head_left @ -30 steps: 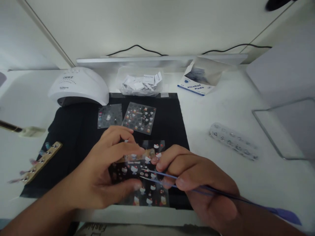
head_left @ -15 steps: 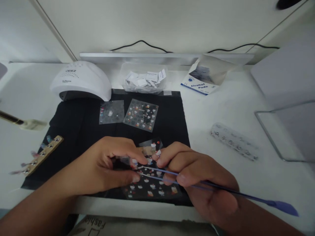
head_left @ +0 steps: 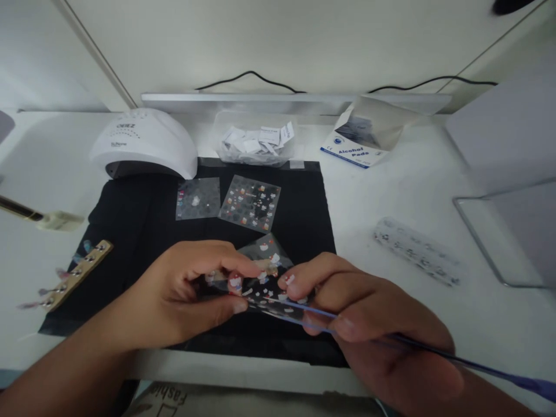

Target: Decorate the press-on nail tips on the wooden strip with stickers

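Observation:
A clear sticker sheet [head_left: 260,293] printed with small white-and-red cartoon figures is tilted between my hands. My left hand [head_left: 186,289] is closed on its left side, thumb low and index finger above. In my right hand [head_left: 360,301] is a pair of purple tweezers [head_left: 319,313], its long body slanting down to the right. The tweezer tips overlap the sheet, and I cannot tell whether they grip a sticker. My right index finger rests at the sheet's right side. Beyond the hands lie another printed sticker sheet [head_left: 251,202] and a mostly bare sheet [head_left: 198,198].
A white nail lamp [head_left: 145,142] stands at the back left of the black mat [head_left: 139,220]. Behind are a plastic tub [head_left: 256,153] of sachets and an alcohol pads box [head_left: 354,152]. A nail-tip stand [head_left: 78,275], a polish brush [head_left: 56,220] and a clear case [head_left: 417,252] lie at the sides.
My right hand has shifted right with the tweezers. The sticker sheet has tilted, and its far corner now rises above my fingers. My left hand has barely moved.

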Tool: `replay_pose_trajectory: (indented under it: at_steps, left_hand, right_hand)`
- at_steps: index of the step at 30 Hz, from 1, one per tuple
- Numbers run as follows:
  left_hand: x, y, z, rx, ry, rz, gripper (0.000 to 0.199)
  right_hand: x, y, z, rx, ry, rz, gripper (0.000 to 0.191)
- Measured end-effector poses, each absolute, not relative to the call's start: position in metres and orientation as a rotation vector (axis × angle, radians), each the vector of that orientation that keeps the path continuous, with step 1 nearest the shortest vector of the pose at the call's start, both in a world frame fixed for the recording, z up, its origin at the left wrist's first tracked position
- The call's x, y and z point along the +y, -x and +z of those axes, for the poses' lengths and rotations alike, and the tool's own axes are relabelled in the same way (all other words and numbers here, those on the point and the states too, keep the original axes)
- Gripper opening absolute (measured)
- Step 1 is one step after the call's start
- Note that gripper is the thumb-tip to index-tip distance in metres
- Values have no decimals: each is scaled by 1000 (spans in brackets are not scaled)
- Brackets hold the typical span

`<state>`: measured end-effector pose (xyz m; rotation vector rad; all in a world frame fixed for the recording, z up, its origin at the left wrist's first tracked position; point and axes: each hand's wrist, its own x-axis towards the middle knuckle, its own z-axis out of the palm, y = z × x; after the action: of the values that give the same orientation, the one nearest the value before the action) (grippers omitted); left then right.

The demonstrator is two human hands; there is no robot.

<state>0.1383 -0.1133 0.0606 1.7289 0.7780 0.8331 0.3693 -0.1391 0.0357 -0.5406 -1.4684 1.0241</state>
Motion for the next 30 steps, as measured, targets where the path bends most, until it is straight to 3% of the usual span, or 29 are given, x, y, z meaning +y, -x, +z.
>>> replay_pose_trajectory:
  at_steps: [8,30]
  left_hand:
    - [-114,-143,61,756,-1766,767,43]
    - [-115,-143,56,632,-1949,783,31]
  right_hand:
    - [-137,-365,30,-1424,487,970,42]
    - [-143,-371,29,-1521,463,889,38]
